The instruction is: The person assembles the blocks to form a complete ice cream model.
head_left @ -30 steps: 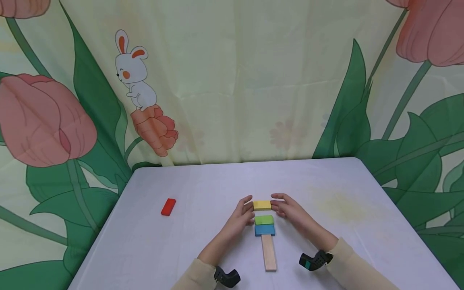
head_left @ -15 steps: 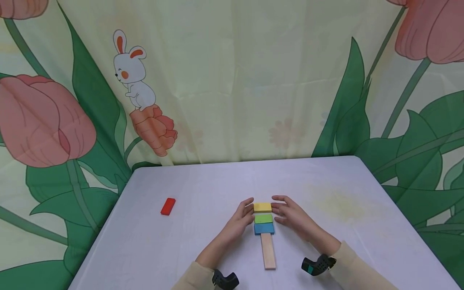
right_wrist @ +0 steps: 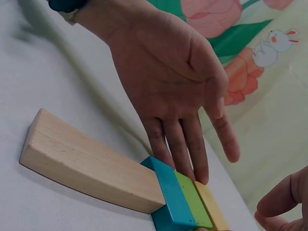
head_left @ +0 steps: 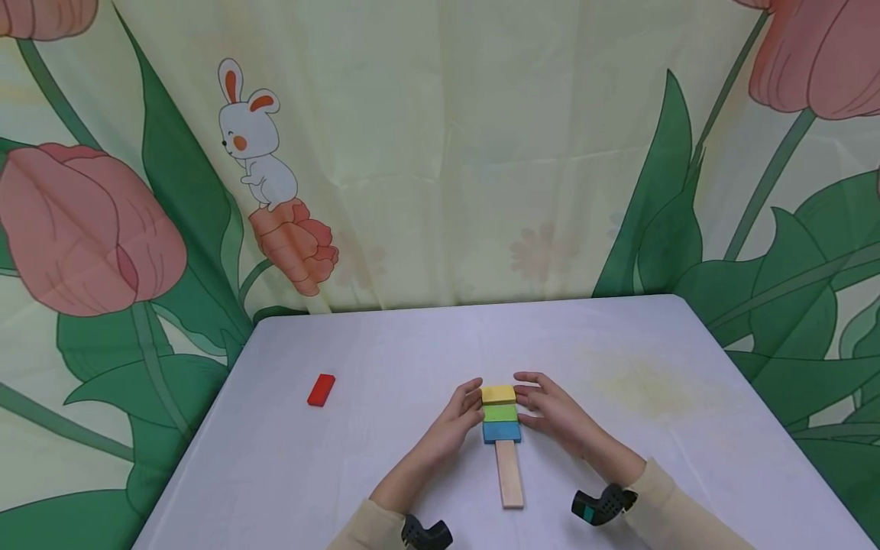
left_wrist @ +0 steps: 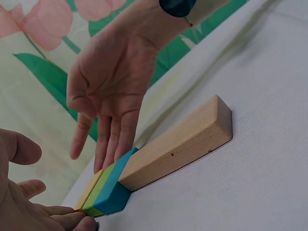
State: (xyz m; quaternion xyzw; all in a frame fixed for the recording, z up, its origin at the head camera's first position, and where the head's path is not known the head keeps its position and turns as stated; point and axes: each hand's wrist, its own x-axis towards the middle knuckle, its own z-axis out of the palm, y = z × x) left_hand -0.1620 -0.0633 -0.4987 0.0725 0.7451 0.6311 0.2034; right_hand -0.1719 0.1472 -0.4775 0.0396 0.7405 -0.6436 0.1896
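The yellow block [head_left: 498, 395], green block [head_left: 500, 413] and blue block [head_left: 502, 432] lie side by side in a row, with a long plain wooden block [head_left: 509, 475] running from the blue one toward the near edge. My left hand [head_left: 450, 419], fingers mostly straight, touches the left ends of the row. On the opposite side my right hand [head_left: 555, 410] has its straight fingertips against the right ends. In the right wrist view, the wooden block [right_wrist: 91, 161] meets the blue block [right_wrist: 173, 202] end-on.
A red block [head_left: 321, 389] lies on the white-covered table [head_left: 385, 344], left of the row. Behind the table hangs a curtain [head_left: 440, 168] printed with tulips and a rabbit.
The yellow block has moved toward me, closing the gap to the green block. Both hands have come slightly nearer along with it.
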